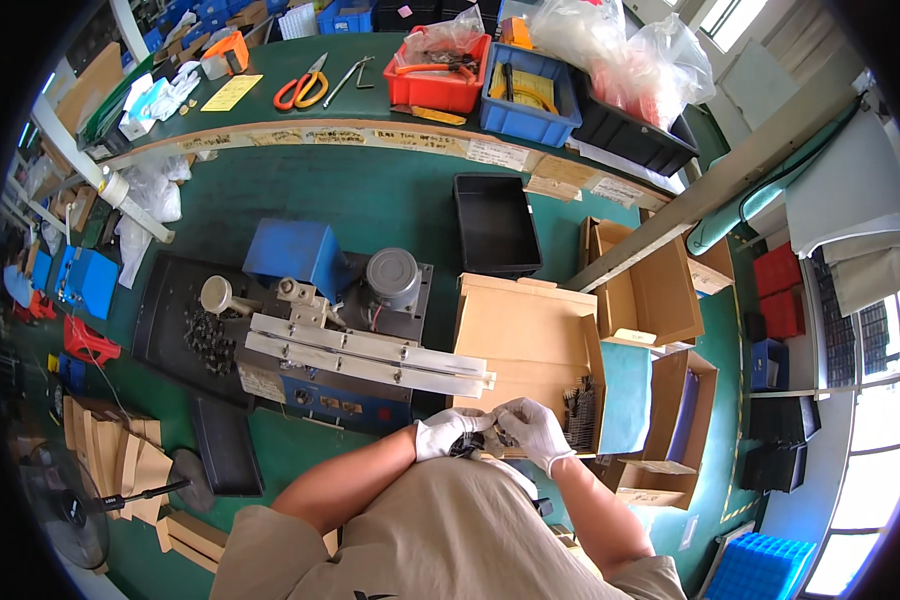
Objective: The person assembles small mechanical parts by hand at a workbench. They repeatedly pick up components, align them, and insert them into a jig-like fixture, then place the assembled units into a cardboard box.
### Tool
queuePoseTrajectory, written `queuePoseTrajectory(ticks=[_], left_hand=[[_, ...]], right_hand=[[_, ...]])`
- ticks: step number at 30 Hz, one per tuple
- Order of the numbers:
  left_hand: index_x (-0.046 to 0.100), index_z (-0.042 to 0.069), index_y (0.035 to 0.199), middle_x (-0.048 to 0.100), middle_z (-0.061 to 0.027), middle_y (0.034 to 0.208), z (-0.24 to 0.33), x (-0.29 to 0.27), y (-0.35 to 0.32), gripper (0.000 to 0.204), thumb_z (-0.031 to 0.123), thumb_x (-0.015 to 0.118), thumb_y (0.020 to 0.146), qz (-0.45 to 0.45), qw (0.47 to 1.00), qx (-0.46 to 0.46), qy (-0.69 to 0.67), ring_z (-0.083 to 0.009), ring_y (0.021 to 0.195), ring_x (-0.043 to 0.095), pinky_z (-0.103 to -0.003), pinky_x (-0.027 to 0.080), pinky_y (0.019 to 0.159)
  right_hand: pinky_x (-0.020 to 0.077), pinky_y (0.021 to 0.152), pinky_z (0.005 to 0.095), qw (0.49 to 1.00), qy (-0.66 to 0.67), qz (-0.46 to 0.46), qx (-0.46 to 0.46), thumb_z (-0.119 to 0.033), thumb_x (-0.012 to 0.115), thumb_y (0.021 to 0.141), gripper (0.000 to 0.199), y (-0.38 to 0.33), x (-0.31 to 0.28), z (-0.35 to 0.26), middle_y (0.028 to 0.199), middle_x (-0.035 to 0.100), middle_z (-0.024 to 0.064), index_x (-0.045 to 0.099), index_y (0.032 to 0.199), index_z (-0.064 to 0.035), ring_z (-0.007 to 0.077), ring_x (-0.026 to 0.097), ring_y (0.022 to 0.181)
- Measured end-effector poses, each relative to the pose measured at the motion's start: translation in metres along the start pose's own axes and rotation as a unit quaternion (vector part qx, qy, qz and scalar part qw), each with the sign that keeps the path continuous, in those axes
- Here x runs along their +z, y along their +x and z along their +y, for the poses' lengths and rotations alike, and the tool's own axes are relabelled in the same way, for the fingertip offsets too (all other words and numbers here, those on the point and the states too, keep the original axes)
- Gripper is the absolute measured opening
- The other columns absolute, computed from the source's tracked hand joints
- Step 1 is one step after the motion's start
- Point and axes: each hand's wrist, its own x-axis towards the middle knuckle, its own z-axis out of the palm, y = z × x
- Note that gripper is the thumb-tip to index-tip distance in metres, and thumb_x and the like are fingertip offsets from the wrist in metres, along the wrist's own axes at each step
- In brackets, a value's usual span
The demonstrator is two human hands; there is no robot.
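Work at a broad green-topped workbench, arranged about one landmark: a machine with blue metal housings and a long pale metal rail. To the machine's right lies an open, shallow brown cardboard carton; to its left, a wide black plastic tray. Judged from this layout, the job is part-way through: a dense batch of small dark parts lines only the carton's right side, while a heap of loose dark pieces remains in the tray, presumably yet to be handled. The white-gloved left hand and white-gloved right hand meet on the near side of the machine, just below the rail's right end. The left fingers are curled in, closed on a small cluster of dark metal pieces — the cluster shows at the underside of that grip, toward the wearer's body. The right thumb and fingers are drawn nearly together beside the left fingertips — whether they pinch a piece of their own cannot be told.
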Motion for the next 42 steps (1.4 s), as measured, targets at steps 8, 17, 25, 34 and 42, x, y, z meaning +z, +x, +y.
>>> queuePoseTrajectory(ticks=[8, 17, 25, 34, 42], left_hand=[[0.067, 0.004, 0.100, 0.074, -0.0126, 0.095, -0.004, -0.016, 0.004, 0.054, 0.055, 0.046, 0.104, -0.044, 0.993, -0.010, -0.113, -0.0258, 0.095, 0.074, -0.032, 0.057, 0.066], [0.066, 0.000, 0.106, 0.074, -0.0149, 0.099, -0.009, -0.024, 0.009, 0.053, 0.045, 0.037, 0.109, -0.041, 0.986, 0.017, -0.162, -0.0306, 0.095, 0.073, -0.034, 0.057, 0.067], [0.063, 0.000, 0.116, 0.072, -0.0170, 0.110, -0.011, -0.023, 0.013, 0.056, 0.046, 0.032, 0.109, -0.045, 0.990, 0.038, -0.127, -0.0318, 0.103, 0.071, -0.035, 0.057, 0.069], [0.059, 0.002, 0.128, 0.072, -0.0170, 0.110, -0.031, -0.048, 0.028, 0.063, 0.056, 0.034, 0.106, -0.129, 0.955, 0.017, -0.268, -0.0310, 0.092, 0.073, -0.041, 0.062, 0.065], [0.056, -0.001, 0.134, 0.070, -0.0202, 0.116, -0.020, -0.036, 0.023, 0.069, 0.057, 0.031, 0.106, -0.037, 0.980, -0.008, -0.198, -0.0322, 0.095, 0.073, -0.039, 0.062, 0.065]], right_hand=[[0.0550, 0.078, 0.0417, 0.855, -0.272, 0.158, -0.412, 0.008, 0.063, 0.086, 0.032, 0.005, -0.014, -0.039, 0.097, 0.067, 0.0159, 0.062, 0.116, -0.0050, 0.0357, 0.066, 0.088], [0.0531, 0.079, 0.0458, 0.822, -0.329, 0.075, -0.459, 0.007, 0.060, 0.079, 0.046, 0.018, -0.011, -0.056, 0.100, 0.064, 0.0167, 0.059, 0.123, -0.0059, 0.0371, 0.062, 0.093], [0.0545, 0.072, 0.0401, 0.826, -0.277, 0.121, -0.476, 0.009, 0.070, 0.078, 0.046, 0.018, 0.009, -0.067, 0.095, 0.066, 0.0125, 0.064, 0.120, -0.0071, 0.0314, 0.065, 0.081], [0.0539, 0.079, 0.0447, 0.843, -0.404, -0.014, -0.356, -0.016, 0.076, 0.079, 0.025, 0.008, 0.011, -0.029, 0.091, 0.067, 0.0120, 0.074, 0.104, -0.0100, 0.0334, 0.064, 0.089], [0.0549, 0.076, 0.0362, 0.925, -0.244, 0.019, -0.291, -0.004, 0.074, 0.082, 0.032, 0.012, 0.005, -0.004, 0.091, 0.066, 0.0117, 0.072, 0.114, -0.0091, 0.0251, 0.066, 0.083]])
